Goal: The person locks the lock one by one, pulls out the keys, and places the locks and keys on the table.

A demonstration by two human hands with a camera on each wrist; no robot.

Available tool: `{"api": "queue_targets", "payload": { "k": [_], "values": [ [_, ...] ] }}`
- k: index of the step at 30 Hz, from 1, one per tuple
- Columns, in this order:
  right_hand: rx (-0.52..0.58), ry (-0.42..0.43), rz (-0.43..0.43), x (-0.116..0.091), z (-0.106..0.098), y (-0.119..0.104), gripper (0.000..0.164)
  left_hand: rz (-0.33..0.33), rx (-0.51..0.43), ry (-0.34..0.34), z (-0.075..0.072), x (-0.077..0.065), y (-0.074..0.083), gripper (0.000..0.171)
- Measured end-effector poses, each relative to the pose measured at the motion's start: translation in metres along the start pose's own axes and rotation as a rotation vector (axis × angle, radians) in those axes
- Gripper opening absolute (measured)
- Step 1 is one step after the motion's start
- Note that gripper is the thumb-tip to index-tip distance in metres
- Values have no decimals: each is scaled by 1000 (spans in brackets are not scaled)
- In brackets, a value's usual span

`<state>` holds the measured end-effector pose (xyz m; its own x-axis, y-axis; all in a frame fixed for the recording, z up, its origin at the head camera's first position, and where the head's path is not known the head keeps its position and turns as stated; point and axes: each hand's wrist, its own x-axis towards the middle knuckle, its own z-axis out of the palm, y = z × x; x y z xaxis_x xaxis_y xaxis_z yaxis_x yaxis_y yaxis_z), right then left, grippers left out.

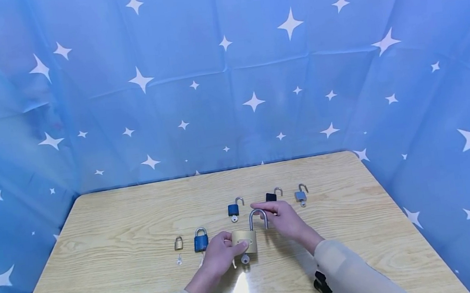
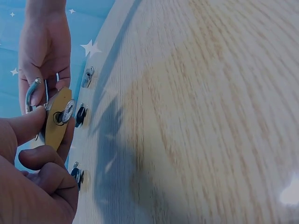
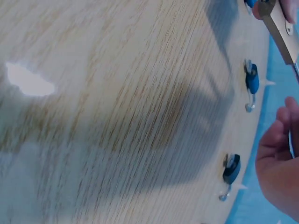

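Note:
A large brass padlock (image 1: pixel 247 236) is held up over the table by my left hand (image 1: pixel 221 253), thumb on its front face and fingers behind. Its steel shackle (image 1: pixel 257 213) stands raised and swung out to the right. A round-headed key (image 2: pixel 68 111) sits in the bottom of the lock. My right hand (image 1: pixel 284 220) is at the shackle, its fingers extended behind and along the top of the curve. In the right wrist view, that hand's fingers (image 3: pixel 280 122) show apart from the brass body.
Behind the hands stand a dark blue padlock (image 1: pixel 233 209), a black padlock (image 1: pixel 270 196) and a silver padlock (image 1: pixel 300 196), all with open shackles. Left of them are a closed blue padlock (image 1: pixel 201 243) and a small brass padlock (image 1: pixel 178 243) with a key (image 1: pixel 179 259) before it.

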<state>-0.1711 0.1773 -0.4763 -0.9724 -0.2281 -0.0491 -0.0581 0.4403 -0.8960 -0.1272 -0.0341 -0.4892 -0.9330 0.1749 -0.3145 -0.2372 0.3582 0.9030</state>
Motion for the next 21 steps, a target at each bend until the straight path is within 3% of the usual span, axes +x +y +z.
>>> {"api": "queue_targets", "payload": {
  "k": [11, 16, 21],
  "values": [
    [169, -145, 26, 0, 6, -7, 37, -7, -2, 16, 1, 1, -2, 46],
    [149, -114, 28, 1, 10, -10, 34, 13, -45, -15, 4, 1, -1, 50],
    [22, -62, -14, 3, 17, -13, 31, 29, -72, -50, 7, 3, 0, 38]
  ]
}}
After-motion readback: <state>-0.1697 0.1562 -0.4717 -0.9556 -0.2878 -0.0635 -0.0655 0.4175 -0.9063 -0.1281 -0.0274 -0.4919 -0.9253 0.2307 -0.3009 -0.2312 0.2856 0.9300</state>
